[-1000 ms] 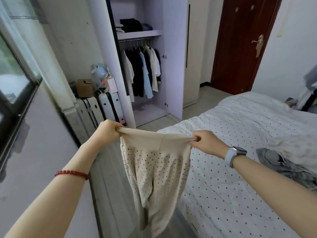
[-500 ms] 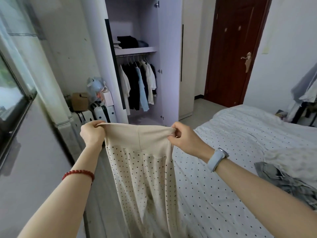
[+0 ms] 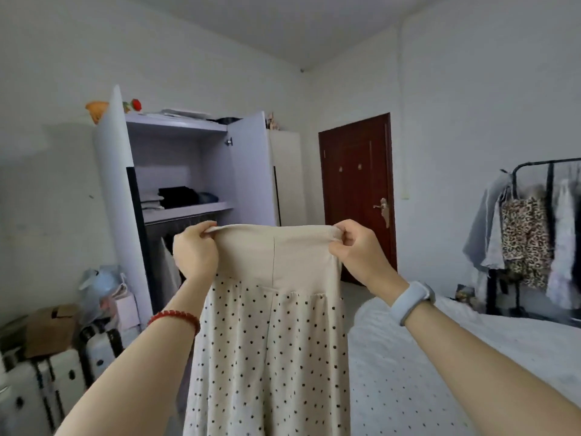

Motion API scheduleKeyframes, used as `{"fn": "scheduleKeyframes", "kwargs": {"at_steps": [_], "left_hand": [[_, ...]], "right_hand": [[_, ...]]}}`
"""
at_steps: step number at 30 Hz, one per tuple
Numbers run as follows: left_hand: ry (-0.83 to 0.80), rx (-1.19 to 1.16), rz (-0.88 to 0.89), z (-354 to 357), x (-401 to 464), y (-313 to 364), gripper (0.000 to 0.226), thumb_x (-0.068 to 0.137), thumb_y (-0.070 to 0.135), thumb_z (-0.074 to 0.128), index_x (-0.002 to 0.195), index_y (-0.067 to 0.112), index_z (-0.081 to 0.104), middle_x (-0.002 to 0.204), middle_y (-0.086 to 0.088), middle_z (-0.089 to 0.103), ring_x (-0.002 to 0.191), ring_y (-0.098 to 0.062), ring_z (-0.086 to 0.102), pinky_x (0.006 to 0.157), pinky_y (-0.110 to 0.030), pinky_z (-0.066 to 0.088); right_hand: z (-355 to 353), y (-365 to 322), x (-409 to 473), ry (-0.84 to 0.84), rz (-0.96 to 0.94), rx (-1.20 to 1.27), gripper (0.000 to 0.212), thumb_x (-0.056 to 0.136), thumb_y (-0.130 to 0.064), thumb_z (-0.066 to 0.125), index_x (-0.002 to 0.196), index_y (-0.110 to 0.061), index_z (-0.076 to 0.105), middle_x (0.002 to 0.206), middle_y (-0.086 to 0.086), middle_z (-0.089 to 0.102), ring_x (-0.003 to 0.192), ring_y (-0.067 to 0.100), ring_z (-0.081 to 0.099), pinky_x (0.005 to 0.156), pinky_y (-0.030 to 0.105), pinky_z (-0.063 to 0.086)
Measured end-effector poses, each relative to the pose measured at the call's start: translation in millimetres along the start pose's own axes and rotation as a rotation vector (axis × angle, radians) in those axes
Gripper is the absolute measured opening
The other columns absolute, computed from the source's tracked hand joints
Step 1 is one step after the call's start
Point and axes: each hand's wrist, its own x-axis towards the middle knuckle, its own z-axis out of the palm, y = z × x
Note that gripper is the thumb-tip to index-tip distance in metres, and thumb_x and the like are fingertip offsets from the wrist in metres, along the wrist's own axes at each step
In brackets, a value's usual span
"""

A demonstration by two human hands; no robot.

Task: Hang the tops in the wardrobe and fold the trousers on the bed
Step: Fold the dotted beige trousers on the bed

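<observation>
Head view: left hand (image 3: 194,253) and right hand (image 3: 358,250), each grip pinched on polka-dot trousers (image 3: 270,341) waistband.

1. You have cream trousers (image 3: 270,341) with small black dots hanging straight down from a plain ribbed waistband, stretched flat.
2. Your wardrobe (image 3: 188,184) stands open behind them; the dotted bed (image 3: 440,372) lies just to their right.
</observation>
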Motion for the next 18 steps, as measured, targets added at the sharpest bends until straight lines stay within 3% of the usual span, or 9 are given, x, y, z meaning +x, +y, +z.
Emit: {"fn": "scheduleKeyframes", "kwargs": {"at_steps": [4,9,11,13,18], "left_hand": [[-0.104,0.019,0.193,113,26,20,0.047,0.082,-0.003,0.039,0.110,0.018,0.070,0.117,-0.012,0.062,0.105,-0.031,0.054,0.090,-0.036,0.045],[-0.302,0.080,0.347,244,21,15,0.037,0.079,-0.006,0.043,0.095,0.009,0.073,0.097,-0.013,0.069,0.092,-0.034,0.059,0.073,-0.030,0.041],[-0.411,0.102,0.333,298,8,1,0.037,0.074,-0.009,0.041,0.084,0.008,0.072,0.084,-0.013,0.067,0.079,-0.030,0.056,0.066,-0.029,0.039],[-0.515,0.123,0.289,358,-9,-20,0.041,0.072,-0.010,0.038,0.082,0.012,0.071,0.081,-0.011,0.063,0.078,-0.029,0.053,0.066,-0.030,0.040],[-0.697,0.140,0.144,477,-59,-84,0.046,0.076,-0.007,0.038,0.100,0.012,0.072,0.103,-0.013,0.069,0.098,-0.034,0.058,0.081,-0.035,0.048]], "right_hand": [[-50,57,65,0.133,0.000,-0.084,0.014,0.080,0.000,0.054,0.078,-0.014,0.056,0.074,0.007,0.056,0.068,0.016,0.050,0.061,0.026,0.039],[-99,149,112,0.202,0.113,-0.278,0.020,0.078,-0.004,0.053,0.071,-0.023,0.051,0.064,-0.002,0.050,0.060,0.012,0.042,0.060,0.027,0.035],[-112,193,120,0.210,0.201,-0.366,0.023,0.078,-0.006,0.054,0.068,-0.026,0.048,0.061,-0.006,0.047,0.059,0.010,0.041,0.059,0.028,0.034],[-124,245,129,0.208,0.285,-0.453,0.022,0.078,-0.007,0.054,0.068,-0.026,0.047,0.060,-0.008,0.045,0.059,0.009,0.040,0.056,0.028,0.033],[-141,374,130,0.169,0.523,-0.611,0.028,0.082,-0.010,0.050,0.065,-0.028,0.039,0.060,-0.010,0.039,0.057,0.006,0.037,0.050,0.026,0.026]]}}
